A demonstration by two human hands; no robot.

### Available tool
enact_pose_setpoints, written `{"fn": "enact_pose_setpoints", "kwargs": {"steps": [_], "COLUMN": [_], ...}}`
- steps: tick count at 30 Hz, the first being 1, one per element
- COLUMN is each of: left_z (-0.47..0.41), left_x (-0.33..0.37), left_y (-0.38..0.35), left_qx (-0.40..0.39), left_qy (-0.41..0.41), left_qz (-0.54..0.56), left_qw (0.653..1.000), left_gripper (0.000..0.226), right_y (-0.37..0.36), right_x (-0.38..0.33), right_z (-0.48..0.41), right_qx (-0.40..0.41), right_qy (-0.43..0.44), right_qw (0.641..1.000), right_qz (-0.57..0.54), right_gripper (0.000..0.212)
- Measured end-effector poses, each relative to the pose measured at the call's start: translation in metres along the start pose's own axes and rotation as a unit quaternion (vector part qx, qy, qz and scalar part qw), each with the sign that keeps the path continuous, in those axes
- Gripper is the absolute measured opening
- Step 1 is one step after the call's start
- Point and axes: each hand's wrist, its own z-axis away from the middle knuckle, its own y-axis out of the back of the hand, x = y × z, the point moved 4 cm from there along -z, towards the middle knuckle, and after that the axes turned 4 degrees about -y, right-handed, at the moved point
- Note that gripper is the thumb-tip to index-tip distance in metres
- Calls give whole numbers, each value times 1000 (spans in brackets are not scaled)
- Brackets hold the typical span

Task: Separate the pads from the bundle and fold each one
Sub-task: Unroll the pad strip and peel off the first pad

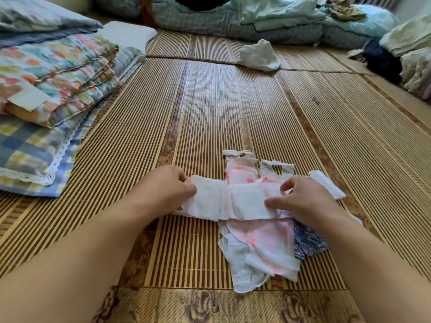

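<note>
Our left hand had its fingers curled round the left end of a white pad. Our right hand pinched the right end, thumb on top, forefinger bent over the far edge. The pad ran roughly level between the two hands, with a crease near its middle.

Directly under it, and toward us from the right hand, lay the rest of the bundle: overlapping pink-printed pads, with a pale bluish one lowest. A blue-patterned piece stuck out from under our right wrist.

Just beyond the hands, another pink pad with white tabs pointed away from us. Just right of the right hand was a white strip, lying on the bamboo mat that carried everything.

Well left of the left hand sat a stack of folded quilts. Far ahead was a crumpled white cloth, then piled bedding.
</note>
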Motion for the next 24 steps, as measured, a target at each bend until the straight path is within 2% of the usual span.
{"fn": "enact_pose_setpoints", "kwargs": {"steps": [4, 8, 14, 16, 18, 21, 24], "left_z": [2, 4, 4, 4, 4, 7, 13], "left_x": [3, 4, 6, 6, 7, 12, 21], "left_y": [1, 1, 0, 1, 2, 1, -9], "left_qx": [-1, 3, 6, 9, 5, -24, -76], "left_qy": [5, 1, -3, -12, -19, -11, -10], "left_qz": [36, 37, 46, 50, 86, 213, 324], "left_qw": [999, 999, 999, 999, 996, 977, 943], "left_gripper": [16, 17, 14, 17, 18, 12, 11], "right_y": [-2, -6, -7, -1, 6, 12, 6], "right_x": [0, 0, -1, -2, -4, -8, -20], "right_z": [-2, -3, -3, -1, 1, 8, 17], "right_qx": [16, 18, 5, 8, -4, -41, -95], "right_qy": [7, 18, 24, 33, 34, 12, 23], "right_qw": [1000, 999, 999, 999, 994, 961, 922], "right_qz": [13, 22, 25, -16, -103, -272, -376], "right_gripper": [40, 24, 23, 25, 25, 19, 13]}}
